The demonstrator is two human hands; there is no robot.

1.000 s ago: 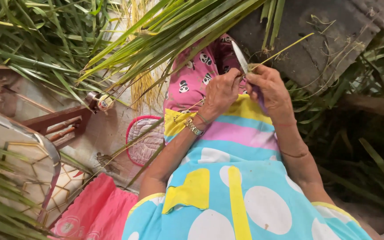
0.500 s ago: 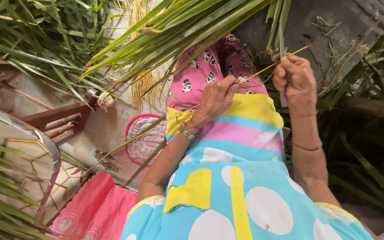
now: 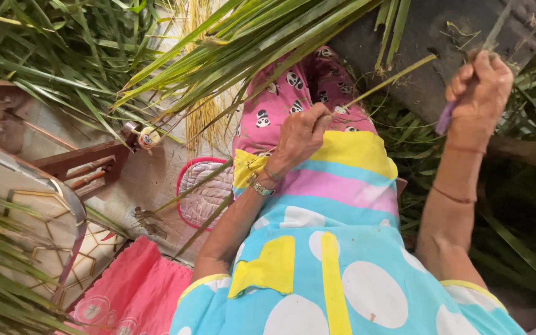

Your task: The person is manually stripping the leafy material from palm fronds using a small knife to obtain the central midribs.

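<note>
Since half a second ago your right hand (image 3: pixel 477 93) has swung farther out to the right and away from your left hand (image 3: pixel 302 133), stretching the gap between them. Your left hand is pinched shut on the near end of a thin green leaf strip (image 3: pixel 387 82) over your lap. From there the strip runs up and to the right, its long axis slanting away from you, and its far end stops short of your right hand. That right hand is curled closed around a small purple handle (image 3: pixel 445 118), with a thin fibre rising from the fist; what tool the handle belongs to you cannot tell, as the fingers cover most of it.

Your lap is covered by a bright cloth of blue, yellow and pink (image 3: pixel 330 248), with pink panda-print trousers (image 3: pixel 293 93) beyond it. A quilted mat with a pink rim (image 3: pixel 201 200) lies on the concrete floor (image 3: pixel 150 180) to your left, partly hidden by your arm. Farther off, a bundle of long palm leaves (image 3: pixel 249 43) crosses overhead, cut off by the top edge, and more leaves (image 3: pixel 57 56) heap up at the left.
</note>
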